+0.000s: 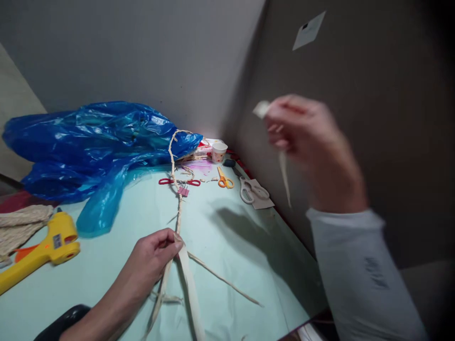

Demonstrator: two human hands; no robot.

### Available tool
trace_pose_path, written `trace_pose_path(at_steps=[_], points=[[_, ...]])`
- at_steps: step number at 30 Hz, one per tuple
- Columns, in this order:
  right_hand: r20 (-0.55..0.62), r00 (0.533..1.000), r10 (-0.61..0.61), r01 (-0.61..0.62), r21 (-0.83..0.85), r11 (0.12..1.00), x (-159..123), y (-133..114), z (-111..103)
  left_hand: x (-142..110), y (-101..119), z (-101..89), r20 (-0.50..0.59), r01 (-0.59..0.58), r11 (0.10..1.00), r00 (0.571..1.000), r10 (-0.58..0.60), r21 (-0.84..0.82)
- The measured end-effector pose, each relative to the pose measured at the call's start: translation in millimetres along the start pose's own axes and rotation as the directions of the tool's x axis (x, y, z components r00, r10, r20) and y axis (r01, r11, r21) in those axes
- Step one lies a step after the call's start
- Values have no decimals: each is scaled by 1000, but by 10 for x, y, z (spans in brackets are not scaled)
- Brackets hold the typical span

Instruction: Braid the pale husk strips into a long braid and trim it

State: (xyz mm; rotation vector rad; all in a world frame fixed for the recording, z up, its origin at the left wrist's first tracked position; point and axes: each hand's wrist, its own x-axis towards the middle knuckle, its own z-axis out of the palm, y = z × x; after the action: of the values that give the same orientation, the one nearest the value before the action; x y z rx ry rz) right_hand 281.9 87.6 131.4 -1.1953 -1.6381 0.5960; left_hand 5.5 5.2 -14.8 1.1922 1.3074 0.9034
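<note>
A thin, pale plaited cord (179, 213) of dried plant fibre runs down the table, with a pink binder clip (183, 191) on it. My left hand (158, 253) pinches the cord's near end between thumb and finger. Below the pinch, loose strands fan out: a broad flat strip (191, 291) towards me and a thin twisted strand (225, 280) to the right. Raised well above the table at right, my right hand (298, 123) is closed on a separate pale fibre strip (284, 177). Its tail hangs down and its wider end sticks out left; the hand is slightly blurred.
A blue plastic bag (106, 147) fills the back left. At left lies a yellow glue gun (59, 239) beside woven material (21, 225). Orange scissors (223, 179), grey-handled scissors (251, 190) and a paper cup (219, 152) sit near the right wall (355, 118).
</note>
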Motion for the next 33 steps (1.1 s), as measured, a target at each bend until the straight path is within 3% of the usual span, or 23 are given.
trace_pose_path(at_steps=[2,3,5,7,9,10,11,13,15,18,21,24,27,30,33], points=[[14,997,73,-64,-349,935,18,315,259,-15,9,-5,23,41,999,999,-41,-24],[47,990,130,-81,-560,825,-3,475,373,-26,18,-8,36,65,997,997,-64,-40],[29,989,146,-95,-634,768,-104,713,560,-50,38,-10,61,101,992,994,-96,-76],[32,998,62,-24,-679,734,-251,781,699,-65,58,-8,71,111,988,992,-104,-105],[210,977,32,96,-572,815,-409,701,812,-69,76,-3,68,107,985,993,-99,-132],[358,932,64,105,-433,895,-485,633,868,-68,84,2,62,106,983,993,-98,-151],[513,854,86,66,-271,960,-556,563,925,-68,91,8,58,109,979,993,-101,-173],[719,688,101,-120,-24,992,-678,456,1048,-73,107,23,55,124,968,992,-115,-219],[822,559,107,-329,101,939,-767,416,1168,-84,121,43,50,132,960,991,-123,-248],[875,471,110,-550,195,812,-841,435,1290,-97,135,70,39,148,958,989,-143,-247],[871,473,135,-581,193,791,-868,436,1317,-94,129,77,45,151,957,988,-145,-246],[800,565,199,-419,71,905,-875,388,1302,-83,110,64,47,139,961,990,-132,-240],[725,661,197,-282,-4,960,-875,349,1299,-80,102,54,31,128,969,992,-124,-213],[707,677,204,-295,7,955,-873,345,1312,-81,102,54,25,94,980,996,-91,-175],[703,662,259,-384,21,923,-884,356,1332,-75,89,48,30,72,982,997,-67,-175]])
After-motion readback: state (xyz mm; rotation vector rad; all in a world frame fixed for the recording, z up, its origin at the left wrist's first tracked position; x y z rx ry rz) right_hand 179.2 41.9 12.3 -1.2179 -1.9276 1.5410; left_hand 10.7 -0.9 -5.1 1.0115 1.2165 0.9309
